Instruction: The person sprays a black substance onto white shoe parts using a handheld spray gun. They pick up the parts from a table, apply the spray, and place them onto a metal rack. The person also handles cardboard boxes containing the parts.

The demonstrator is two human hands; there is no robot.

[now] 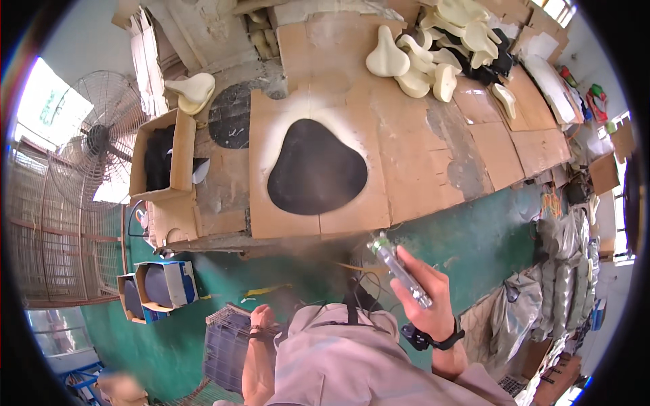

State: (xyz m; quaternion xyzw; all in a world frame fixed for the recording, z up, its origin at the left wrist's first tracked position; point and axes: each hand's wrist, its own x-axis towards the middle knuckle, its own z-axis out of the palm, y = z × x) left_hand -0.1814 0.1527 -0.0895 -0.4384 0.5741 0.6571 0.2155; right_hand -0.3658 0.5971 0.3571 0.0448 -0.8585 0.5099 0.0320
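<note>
My right hand is wrapped round a metal spray gun with a green-tipped nozzle, held up in front of the table's near edge. The nozzle faces up and left, toward a rounded, three-lobed black sheet. This sheet lies flat on cardboard, with pale overspray around its outline. A faint haze hangs near the table edge. Low at my left side, my left hand is beside the rim of a wire crate. Its fingers are too indistinct to read.
Pale foam bicycle saddle pads are heaped at the back right; another pad lies back left. A cardboard box with black pieces stands near a wire-cage fan. Open boxes sit on the green floor.
</note>
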